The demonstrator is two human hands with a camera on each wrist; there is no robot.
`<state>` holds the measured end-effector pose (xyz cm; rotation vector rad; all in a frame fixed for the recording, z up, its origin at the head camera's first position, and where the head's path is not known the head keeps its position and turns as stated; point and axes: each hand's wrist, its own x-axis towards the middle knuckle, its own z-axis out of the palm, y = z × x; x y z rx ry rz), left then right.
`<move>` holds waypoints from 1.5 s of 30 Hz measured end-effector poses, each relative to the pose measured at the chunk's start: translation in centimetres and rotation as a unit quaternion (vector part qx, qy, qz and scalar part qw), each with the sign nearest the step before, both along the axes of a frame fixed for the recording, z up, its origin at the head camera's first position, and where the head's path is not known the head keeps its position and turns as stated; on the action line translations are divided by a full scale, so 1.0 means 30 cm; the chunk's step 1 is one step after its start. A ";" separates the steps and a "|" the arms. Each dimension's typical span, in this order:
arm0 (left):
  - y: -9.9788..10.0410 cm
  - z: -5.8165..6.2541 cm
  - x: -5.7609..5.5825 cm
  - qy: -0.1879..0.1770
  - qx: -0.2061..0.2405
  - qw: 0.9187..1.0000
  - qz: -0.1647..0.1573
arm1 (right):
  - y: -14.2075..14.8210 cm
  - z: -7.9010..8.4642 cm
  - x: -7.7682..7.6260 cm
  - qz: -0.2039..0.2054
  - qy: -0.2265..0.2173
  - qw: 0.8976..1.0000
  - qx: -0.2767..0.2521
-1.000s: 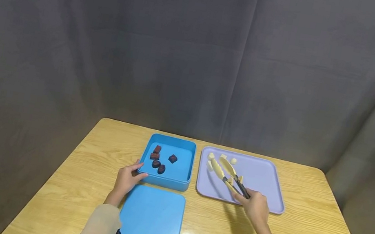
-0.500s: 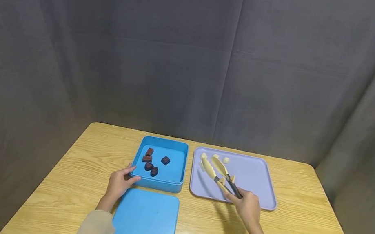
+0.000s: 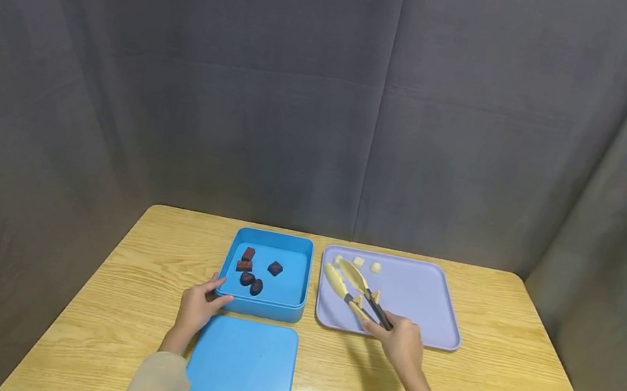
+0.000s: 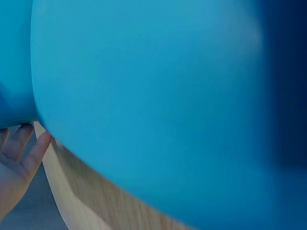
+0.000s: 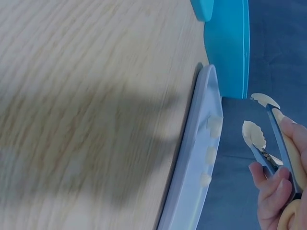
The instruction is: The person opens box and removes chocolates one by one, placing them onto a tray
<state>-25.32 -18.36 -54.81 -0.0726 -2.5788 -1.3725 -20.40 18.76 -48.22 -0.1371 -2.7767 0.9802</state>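
In the head view my left hand touches the front left corner of a blue box, thumb at its front rim. Several dark brown chocolates lie in the box. The left wrist view shows the left hand with fairly straight fingers against the box. My right hand grips beige-and-black tongs, their jaws spread apart above the left side of a lilac tray. Close to the tips sit white pieces near the tray's back left; the tongs partly cover that corner.
A flat blue lid lies directly in front of the box. All stand on a wooden table. Grey curtains rise behind the table and at both sides. Box and tray stand side by side with a narrow gap.
The head view has shifted, moving the scene left. My right hand and the tongs have moved left over the tray, jaws still apart. The left hand stays at the box corner.
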 end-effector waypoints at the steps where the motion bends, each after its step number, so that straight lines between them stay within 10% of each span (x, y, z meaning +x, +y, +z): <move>1: 0.000 0.000 -0.001 0.000 0.000 1.000 0.001 | -0.007 0.003 -0.002 0.001 0.000 1.000 -0.001; 45: 0.002 0.004 0.001 0.004 0.003 1.000 0.000 | -0.232 0.050 -0.095 0.087 -0.007 0.994 0.068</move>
